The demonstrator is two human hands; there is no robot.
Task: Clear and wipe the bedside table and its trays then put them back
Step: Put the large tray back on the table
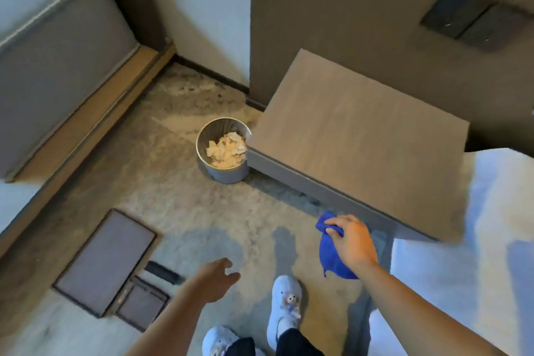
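The bedside table (355,136) is a grey-brown slab fixed to the wall at the right, its top bare. My right hand (354,241) hangs in front of its near edge, shut on a crumpled blue cloth (332,254). My left hand (215,280) reaches out low over the carpet with fingers apart and nothing in it. On the floor to the left lie a large dark tray (105,261), a small dark tray (141,305) at its near corner, and a thin black bar-shaped object (164,272) between them and my left hand.
A round metal bin (224,150) with crumpled paper stands on the carpet against the table's left corner. A white bed (474,254) fills the right side, another bed's base (57,66) the left. Dark switch plates (474,20) sit on the wall panel. My slippered feet (284,309) stand below.
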